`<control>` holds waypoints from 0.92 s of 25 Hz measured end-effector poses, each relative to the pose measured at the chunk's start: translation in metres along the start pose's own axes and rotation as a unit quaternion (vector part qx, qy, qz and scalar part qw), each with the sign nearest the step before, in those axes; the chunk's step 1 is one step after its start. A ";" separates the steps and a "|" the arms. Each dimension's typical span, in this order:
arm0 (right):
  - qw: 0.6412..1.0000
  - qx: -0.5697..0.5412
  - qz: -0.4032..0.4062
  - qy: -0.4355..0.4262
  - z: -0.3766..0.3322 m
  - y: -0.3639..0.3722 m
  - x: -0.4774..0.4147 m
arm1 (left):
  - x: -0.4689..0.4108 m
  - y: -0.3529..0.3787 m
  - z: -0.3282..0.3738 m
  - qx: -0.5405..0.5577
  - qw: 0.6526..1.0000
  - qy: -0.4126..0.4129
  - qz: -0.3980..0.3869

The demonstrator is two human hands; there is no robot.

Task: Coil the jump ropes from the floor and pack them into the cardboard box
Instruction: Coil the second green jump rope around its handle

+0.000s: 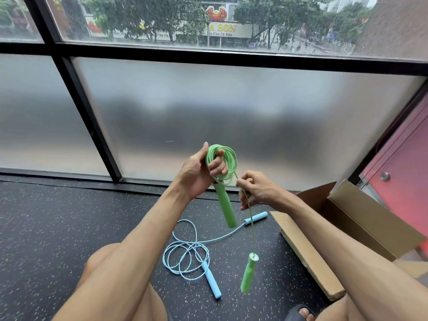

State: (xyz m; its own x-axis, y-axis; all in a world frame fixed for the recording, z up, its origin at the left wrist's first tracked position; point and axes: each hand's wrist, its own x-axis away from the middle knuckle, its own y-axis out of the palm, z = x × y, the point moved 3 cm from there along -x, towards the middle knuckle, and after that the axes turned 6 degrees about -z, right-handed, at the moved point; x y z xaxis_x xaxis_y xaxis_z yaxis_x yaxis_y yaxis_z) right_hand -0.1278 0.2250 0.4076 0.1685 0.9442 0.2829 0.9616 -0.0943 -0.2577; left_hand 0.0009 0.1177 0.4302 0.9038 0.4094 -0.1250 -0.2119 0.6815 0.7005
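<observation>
left hand grips green rope coil; right hand pinches the limp, light tail, handle dangling; judged springy, hold at the crossing.

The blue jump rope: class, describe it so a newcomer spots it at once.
Find the open brown cardboard box on the speckled black floor, at right. Left of it lies the light blue jump rope, loosely tangled. Unlike the coiled green jump rope, which is held, it lies untouched.

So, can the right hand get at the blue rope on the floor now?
Probably not yet: the right hand pinches the green rope, whose far handle dangles below. The blue rope itself lies uncovered.
</observation>
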 end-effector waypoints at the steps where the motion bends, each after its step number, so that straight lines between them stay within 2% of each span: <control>1: 0.999 0.007 -0.021 0.028 0.003 0.003 0.003 | -0.001 -0.004 0.003 -0.003 0.999 0.032 0.037; 3: 0.994 0.037 -0.069 0.070 0.008 0.009 0.009 | -0.002 -0.013 0.011 -0.037 0.989 0.094 0.112; 6: 0.987 0.092 -0.108 0.074 0.008 0.017 0.014 | 0.000 -0.028 0.019 -0.135 0.952 0.172 0.213; 9: 0.988 0.118 -0.091 0.034 0.004 0.020 0.010 | 0.005 -0.037 0.022 -0.292 0.884 0.198 0.307; 11: 0.986 0.143 -0.080 -0.005 -0.001 0.020 0.006 | 0.005 -0.035 0.020 -0.400 0.836 0.190 0.324; 13: 0.985 0.159 -0.064 -0.035 -0.006 0.019 0.004 | 0.006 -0.032 0.014 -0.487 0.798 0.161 0.316; 15: 0.981 0.180 -0.035 -0.067 -0.012 0.015 0.005 | 0.004 -0.030 0.007 -0.546 0.780 0.103 0.287; 19: 0.958 0.255 0.032 -0.129 -0.020 0.004 0.008 | -0.002 -0.028 -0.014 -0.648 0.742 -0.079 0.153; 20: 0.954 0.262 0.041 -0.140 -0.020 0.002 0.007 | -0.002 -0.025 -0.021 -0.642 0.748 -0.119 0.119; 23: 0.952 0.247 0.082 -0.164 -0.017 -0.002 0.005 | 0.001 -0.013 -0.032 -0.542 0.815 -0.196 0.065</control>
State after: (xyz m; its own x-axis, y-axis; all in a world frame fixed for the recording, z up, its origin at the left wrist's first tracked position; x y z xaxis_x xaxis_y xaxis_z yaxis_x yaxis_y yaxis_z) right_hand -0.1252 0.2244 0.4255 0.1529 0.9849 -0.0817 0.6958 -0.1660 -0.6988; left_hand -0.0075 0.1282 0.3987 0.8517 0.4402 0.2842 -0.3267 0.8702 -0.3688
